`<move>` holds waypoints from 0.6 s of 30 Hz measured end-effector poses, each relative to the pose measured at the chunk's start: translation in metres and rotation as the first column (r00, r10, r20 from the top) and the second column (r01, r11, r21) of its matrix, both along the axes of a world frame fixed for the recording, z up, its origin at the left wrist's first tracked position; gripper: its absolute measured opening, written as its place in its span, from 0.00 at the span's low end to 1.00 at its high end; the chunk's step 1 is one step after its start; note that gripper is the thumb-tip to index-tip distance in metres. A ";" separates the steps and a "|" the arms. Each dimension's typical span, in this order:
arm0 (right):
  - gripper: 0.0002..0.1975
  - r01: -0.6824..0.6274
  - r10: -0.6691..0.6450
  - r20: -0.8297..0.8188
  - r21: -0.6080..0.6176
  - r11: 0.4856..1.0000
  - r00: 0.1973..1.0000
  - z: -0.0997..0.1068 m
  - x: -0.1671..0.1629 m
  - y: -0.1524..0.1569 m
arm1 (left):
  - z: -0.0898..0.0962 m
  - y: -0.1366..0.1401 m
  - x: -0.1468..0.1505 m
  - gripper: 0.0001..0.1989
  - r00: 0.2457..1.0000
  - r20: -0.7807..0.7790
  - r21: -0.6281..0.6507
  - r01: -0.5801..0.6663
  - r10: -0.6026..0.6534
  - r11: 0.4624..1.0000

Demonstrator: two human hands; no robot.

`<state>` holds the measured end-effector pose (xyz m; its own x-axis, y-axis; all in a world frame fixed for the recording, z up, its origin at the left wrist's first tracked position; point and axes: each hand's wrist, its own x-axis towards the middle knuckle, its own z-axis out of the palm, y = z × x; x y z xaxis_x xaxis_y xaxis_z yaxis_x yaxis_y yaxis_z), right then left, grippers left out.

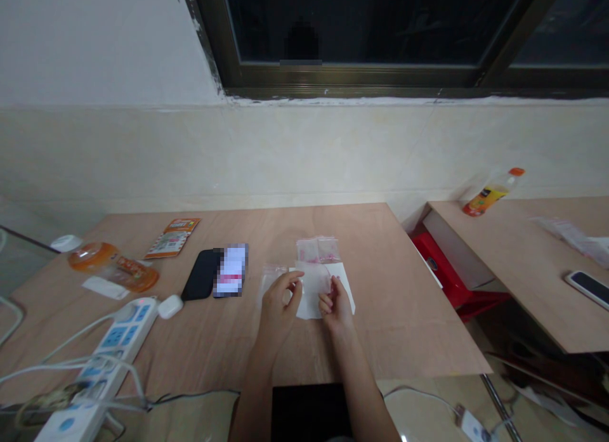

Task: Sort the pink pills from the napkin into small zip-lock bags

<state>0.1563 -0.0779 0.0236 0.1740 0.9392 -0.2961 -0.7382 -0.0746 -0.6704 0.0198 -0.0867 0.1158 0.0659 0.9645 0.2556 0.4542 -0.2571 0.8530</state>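
Apparently light and limp: a clear bag (314, 278) above a white sheet (309, 310)

Just over the near part of the desk (409, 315), the clear bag is between the person's two hands, with the white sheet below it. The right hand (335, 302) seems to pinch its right edge, the thumb and forefinger together and the other fingers curled in. The left hand (281, 296) is at the opposite side, thumb and forefinger curved toward each other near the upper left corner; whether they close on the film cannot be told.

Such thin film should weigh next to nothing, fold easily and slip against dry skin, and it may cling to itself. Side edges or top corners look like the best places to take hold, with a light pinch; a hard pull could stretch or crease it.

Two small packets (328, 248) lie at the sheet's far edge, and another transparent packet (273, 273) lies beside the left hand, partly hidden by it. Farther left are a lit phone (231, 271) and a dark phone (200, 277), side by side.
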 end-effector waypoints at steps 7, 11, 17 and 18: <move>0.23 0.152 -0.154 0.081 0.024 0.988 0.985 -0.003 0.028 0.019 | -0.001 0.002 -0.022 0.12 0.993 0.006 0.109 -0.122 0.122 0.987; 0.21 0.397 -0.383 0.224 -0.020 0.918 0.896 -0.004 0.041 0.038 | -0.016 -0.001 -0.038 0.14 0.977 -0.052 0.117 -0.198 0.206 0.973; 0.23 0.507 -0.464 0.489 0.051 0.861 0.739 -0.016 0.044 0.062 | -0.054 -0.013 -0.047 0.22 0.977 -0.133 0.074 -0.160 0.169 0.984; 0.24 0.496 -0.457 0.535 0.080 0.865 0.711 -0.019 0.043 0.063 | -0.061 -0.015 -0.047 0.23 0.975 -0.143 0.068 -0.161 0.170 0.985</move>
